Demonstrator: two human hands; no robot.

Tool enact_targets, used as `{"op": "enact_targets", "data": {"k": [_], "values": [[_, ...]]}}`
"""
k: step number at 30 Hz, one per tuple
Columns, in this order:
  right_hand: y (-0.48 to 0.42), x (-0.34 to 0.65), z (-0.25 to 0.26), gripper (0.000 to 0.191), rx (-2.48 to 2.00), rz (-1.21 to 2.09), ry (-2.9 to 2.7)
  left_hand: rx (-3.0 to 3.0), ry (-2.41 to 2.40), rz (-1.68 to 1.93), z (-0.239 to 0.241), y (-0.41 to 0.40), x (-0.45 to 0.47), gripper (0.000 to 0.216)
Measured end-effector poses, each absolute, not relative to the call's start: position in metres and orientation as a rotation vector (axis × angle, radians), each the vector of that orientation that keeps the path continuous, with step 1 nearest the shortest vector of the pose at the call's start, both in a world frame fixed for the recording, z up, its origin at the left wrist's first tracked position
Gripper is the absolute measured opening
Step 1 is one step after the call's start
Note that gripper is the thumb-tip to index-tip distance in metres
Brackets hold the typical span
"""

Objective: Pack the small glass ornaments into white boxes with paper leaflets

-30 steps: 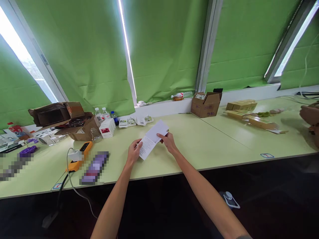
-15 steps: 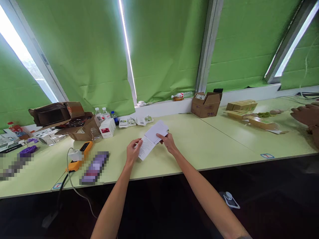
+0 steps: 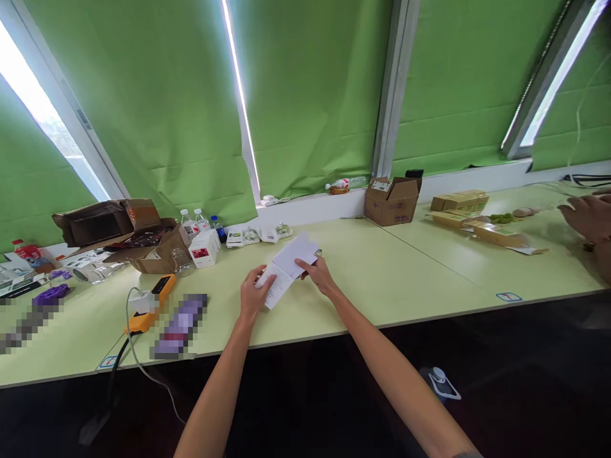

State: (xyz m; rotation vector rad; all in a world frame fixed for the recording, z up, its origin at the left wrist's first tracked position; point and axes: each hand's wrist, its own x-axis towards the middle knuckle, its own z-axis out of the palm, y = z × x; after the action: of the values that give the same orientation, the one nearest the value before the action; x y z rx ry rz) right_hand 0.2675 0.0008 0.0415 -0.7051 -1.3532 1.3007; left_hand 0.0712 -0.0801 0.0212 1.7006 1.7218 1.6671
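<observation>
A white folded paper leaflet (image 3: 292, 257) is held above the table between both hands. Small print covers its lower left panel, while the upper right panel looks blank. My left hand (image 3: 255, 294) pinches the left edge, thumb on top of the printed panel. My right hand (image 3: 319, 273) grips the right side, its thumb lying across the blank panel. Behind the right fingers shows a bit of a small coiled item (image 3: 318, 252), mostly hidden, too small to name. Beyond the leaflet, small white cards with coiled items (image 3: 250, 235) lie near the wall.
An orange power strip (image 3: 153, 304) and a blurred purple item (image 3: 180, 326) lie to the left. White boxes (image 3: 205, 249), bottles (image 3: 201, 219) and open cardboard boxes (image 3: 160, 253) stand behind. Another carton (image 3: 391, 202) is at back right. A co-worker's hand (image 3: 587, 217) is far right.
The view has shifted slightly. My left thumb has slid a little farther over the printed panel; both hands keep hold of the leaflet.
</observation>
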Motion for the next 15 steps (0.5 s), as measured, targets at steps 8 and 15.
{"op": "enact_targets", "data": {"k": [8,15], "values": [[0.0,0.268,0.039,0.039,-0.632,1.258,-1.409,2.082,1.779,1.554,0.033,-0.093,0.08,0.062],[0.0,0.269,0.039,0.04,-0.646,1.19,-1.414,2.197,1.786,1.264,0.055,-0.098,0.081,0.071]]}}
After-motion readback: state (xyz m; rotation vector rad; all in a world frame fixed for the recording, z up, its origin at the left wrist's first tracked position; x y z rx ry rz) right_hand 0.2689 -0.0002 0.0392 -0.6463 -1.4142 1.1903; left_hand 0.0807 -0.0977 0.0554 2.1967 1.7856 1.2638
